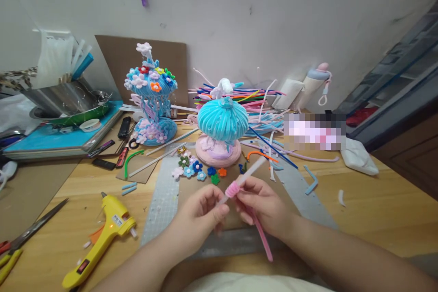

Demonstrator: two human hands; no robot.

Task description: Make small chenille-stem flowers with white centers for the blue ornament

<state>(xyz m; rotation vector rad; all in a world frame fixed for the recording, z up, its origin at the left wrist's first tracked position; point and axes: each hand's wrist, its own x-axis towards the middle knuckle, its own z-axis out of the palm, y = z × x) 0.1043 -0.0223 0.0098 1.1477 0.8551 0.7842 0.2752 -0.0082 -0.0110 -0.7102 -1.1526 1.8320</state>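
My left hand (207, 207) pinches the lower end of a translucent white glue stick (251, 171), which slants up to the right. A pink pipe cleaner (232, 189) is coiled around the stick between my hands. The fingers of my right hand (265, 203) are closed on the pipe cleaner beside the coil, and its loose tail hangs down below them. Just beyond stands a turquoise dome-topped pipe-cleaner piece (223, 119) on a round pink base (218, 157). Small fuzzy flowers (201, 175) in several colours lie in front of it.
At left lie a yellow glue gun (114, 226) and scissors (37, 223). A finished-looking blue flowered piece (150, 96) stands at the back left, near a metal bowl (68, 98). Bundled pipe cleaners (267, 118) lie behind. A grey cutting mat (157, 205) is under my hands.
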